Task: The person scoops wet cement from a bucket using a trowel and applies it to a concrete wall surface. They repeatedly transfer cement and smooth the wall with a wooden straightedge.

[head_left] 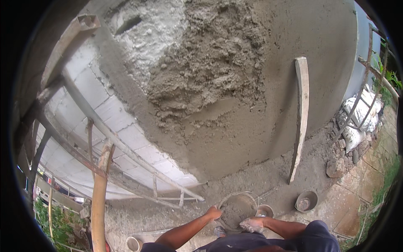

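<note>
Both hands grip a round metal bucket [237, 210] of wet grey mortar, which sits between them: the left hand [213, 213] curled over its left rim, the right hand [252, 225], mortar-coated, clasping its lower right edge. Just right of the grip stands a smaller tin [265, 210]; farther right, another bucket [306, 200]. Beyond and above, a long wooden straightedge [300, 117] leans upright against the rough, half-plastered block wall [218, 75].
</note>
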Tool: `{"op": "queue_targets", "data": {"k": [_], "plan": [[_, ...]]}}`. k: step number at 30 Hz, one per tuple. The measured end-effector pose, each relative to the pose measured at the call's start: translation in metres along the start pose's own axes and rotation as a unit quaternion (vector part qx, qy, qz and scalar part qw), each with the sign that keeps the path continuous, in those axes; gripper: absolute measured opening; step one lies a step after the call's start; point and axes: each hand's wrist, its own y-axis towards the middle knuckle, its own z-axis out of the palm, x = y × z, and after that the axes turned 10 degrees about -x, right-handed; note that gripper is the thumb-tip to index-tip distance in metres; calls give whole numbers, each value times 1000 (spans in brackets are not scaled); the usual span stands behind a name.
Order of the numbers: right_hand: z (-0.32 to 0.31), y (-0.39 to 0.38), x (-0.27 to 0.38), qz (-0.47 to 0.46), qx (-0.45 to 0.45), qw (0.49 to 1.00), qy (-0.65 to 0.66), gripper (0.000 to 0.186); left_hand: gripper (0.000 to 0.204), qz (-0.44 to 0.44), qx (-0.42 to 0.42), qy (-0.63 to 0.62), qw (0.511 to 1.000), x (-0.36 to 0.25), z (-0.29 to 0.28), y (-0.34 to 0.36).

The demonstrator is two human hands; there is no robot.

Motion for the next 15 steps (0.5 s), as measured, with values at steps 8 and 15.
{"op": "queue_targets", "data": {"k": [8,15], "plan": [[46,-116,128,-249,19,933,258,22,36,-65,-164,-266,948,-13,-71,-51],[170,-264,282,-786,17,564,252,30,33,-111,-245,-443,855,81,-104,-33]]}}
